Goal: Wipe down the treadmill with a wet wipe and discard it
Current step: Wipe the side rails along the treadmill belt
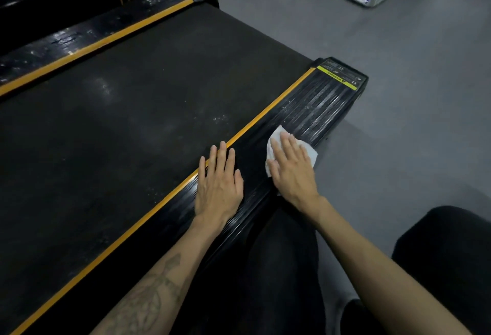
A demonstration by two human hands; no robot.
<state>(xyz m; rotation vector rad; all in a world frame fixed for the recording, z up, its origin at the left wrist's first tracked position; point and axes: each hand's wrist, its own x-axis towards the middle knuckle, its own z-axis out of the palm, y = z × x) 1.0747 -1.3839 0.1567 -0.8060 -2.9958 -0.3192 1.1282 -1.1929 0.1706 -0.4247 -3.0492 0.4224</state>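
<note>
Fingers flat, my right hand (291, 167) presses a white wet wipe (276, 139) onto the treadmill's ribbed side rail (318, 111).

My left hand (219, 183) rests open beside it, fingers slightly spread. Unwiped rail, dusty and streaked, runs lengthwise ahead of my right fingertips toward the yellow warning label (337, 78).

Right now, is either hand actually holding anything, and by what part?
Nothing is gripped. The right hand presses flat on the middle of the wet wipe against the treadmill side rail; the left hand rests bare on the rail.
</note>
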